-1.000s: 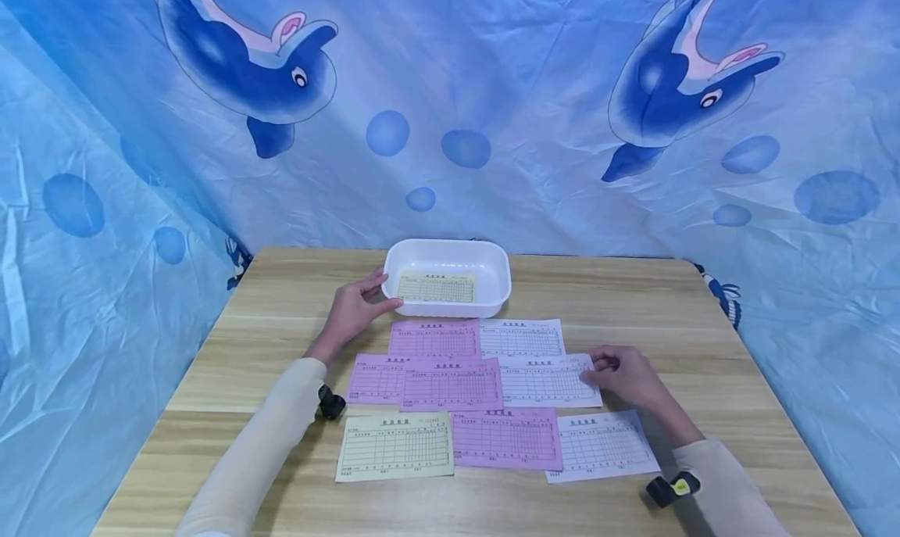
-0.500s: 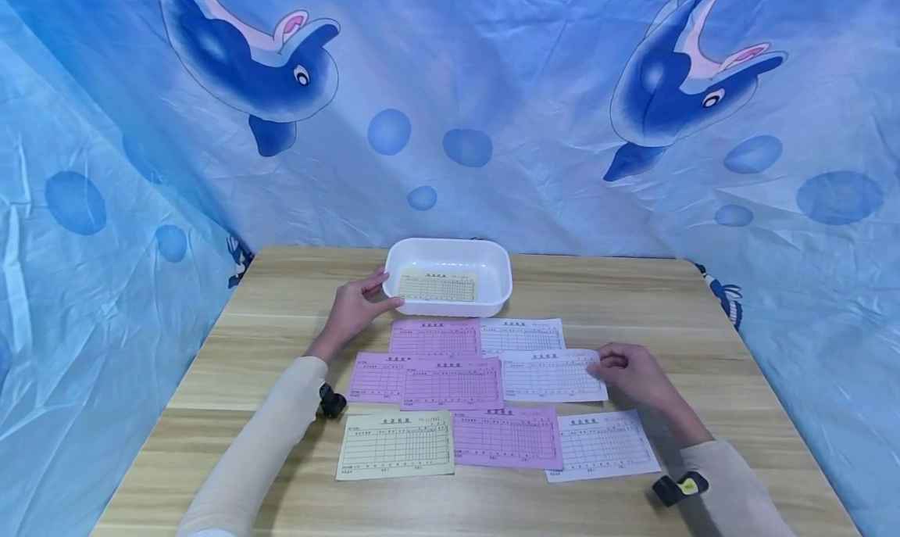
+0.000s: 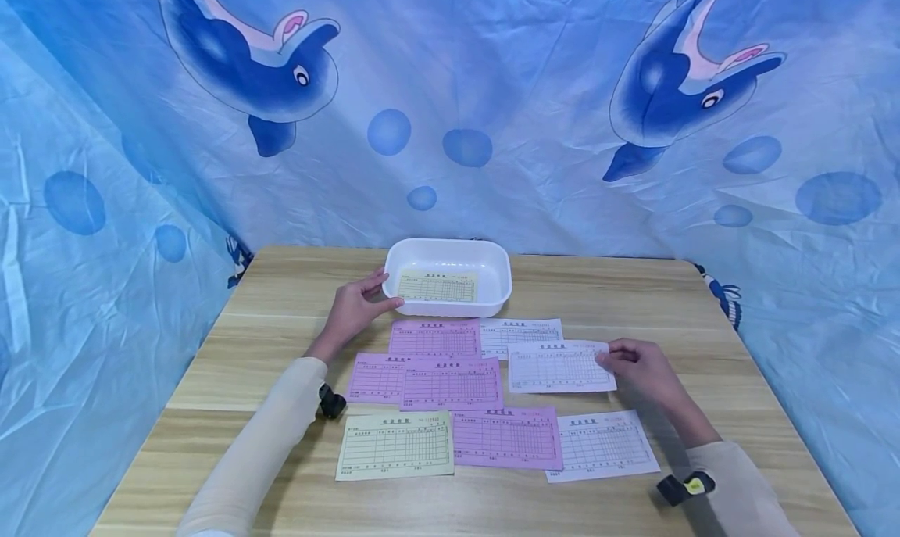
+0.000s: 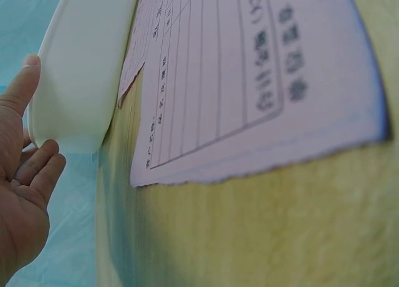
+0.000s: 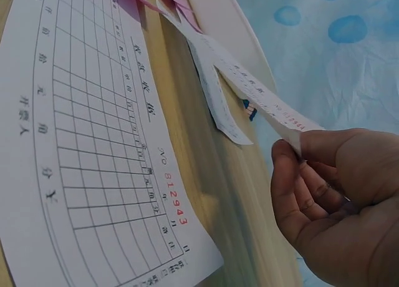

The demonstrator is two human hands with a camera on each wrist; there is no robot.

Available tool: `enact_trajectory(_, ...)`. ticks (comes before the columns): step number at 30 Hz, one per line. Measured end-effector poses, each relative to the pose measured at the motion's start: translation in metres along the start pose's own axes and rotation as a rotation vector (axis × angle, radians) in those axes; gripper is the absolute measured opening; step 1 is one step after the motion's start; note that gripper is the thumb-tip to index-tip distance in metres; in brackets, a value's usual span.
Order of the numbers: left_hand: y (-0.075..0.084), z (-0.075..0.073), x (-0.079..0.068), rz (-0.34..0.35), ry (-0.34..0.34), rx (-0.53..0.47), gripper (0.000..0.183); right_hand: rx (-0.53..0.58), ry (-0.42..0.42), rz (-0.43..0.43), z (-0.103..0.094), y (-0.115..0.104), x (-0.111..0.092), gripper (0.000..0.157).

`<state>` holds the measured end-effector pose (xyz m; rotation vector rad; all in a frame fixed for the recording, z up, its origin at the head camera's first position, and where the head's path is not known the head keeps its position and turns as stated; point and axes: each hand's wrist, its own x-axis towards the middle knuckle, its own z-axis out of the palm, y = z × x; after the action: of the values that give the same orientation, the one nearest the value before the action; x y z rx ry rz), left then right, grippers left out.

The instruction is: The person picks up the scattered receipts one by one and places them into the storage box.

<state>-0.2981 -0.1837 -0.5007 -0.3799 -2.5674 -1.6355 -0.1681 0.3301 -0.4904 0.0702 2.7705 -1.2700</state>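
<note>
My right hand [image 3: 643, 369] pinches the right edge of a white receipt slip [image 3: 562, 367] between thumb and fingers. In the right wrist view that slip [image 5: 259, 90] is seen nearly edge-on, raised off the wood. My left hand [image 3: 354, 310] holds the left end of a white plastic tray [image 3: 502, 275], thumb at the front and fingers along the side. Inside the tray lies a pale yellow slip [image 3: 437, 287]. Another white slip [image 3: 520, 334] lies partly behind the held one. The left wrist view shows the fingers [image 4: 43, 168] against the tray wall [image 4: 87, 68].
Several pink slips [image 3: 453, 384] overlap on the wooden table [image 3: 281, 474], left of and below the held slip. A yellow slip [image 3: 396, 447] lies at the front left, a white one [image 3: 608, 447] at the front right. A blue dolphin-print cloth [image 3: 527, 130] hangs behind.
My right hand has lifted the white slip and drawn it to the right and slightly back, away from the pink slips. The left hand has stayed at the tray.
</note>
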Motion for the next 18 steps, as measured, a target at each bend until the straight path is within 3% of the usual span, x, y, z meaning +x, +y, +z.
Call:
enact_trajectory(11, 0.001, 0.0, 0.0, 0.001, -0.001, 0.02, 0.084, 0.125, 0.056, 0.018, -0.004, -0.007, 0.004, 0.038)
enact_trajectory(18, 0.0, 0.001, -0.001, 0.001, -0.005, 0.019, 0.083, 0.102, 0.115, -0.019, -0.009, -0.017, 0.008, 0.043)
